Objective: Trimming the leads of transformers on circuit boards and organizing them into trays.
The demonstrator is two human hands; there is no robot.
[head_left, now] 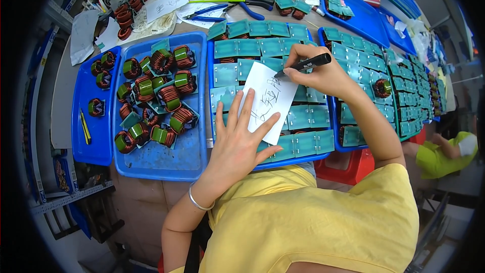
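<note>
A white slip of paper point(275, 102) with black handwriting lies tilted on rows of green circuit boards point(298, 144) that fill a blue tray point(323, 154). Spread flat, my left hand point(237, 134) presses the paper's left side, its fingers apart. My right hand point(316, 73) grips a black marker pen point(317, 61), whose tip meets the paper near its upper right corner. Left of my left hand, a blue tray point(151, 164) holds several copper-wound toroid coils point(169, 97) with green bands, mounted on boards.
At far left, a narrow blue tray point(96, 150) holds a few coils and a yellow cutter point(85, 127). More board-filled trays stand to the right. Blue-handled pliers point(252, 11) and papers point(165, 5) lie behind. Another person in bright green point(447, 156) is at far right, beyond a red stool point(348, 169).
</note>
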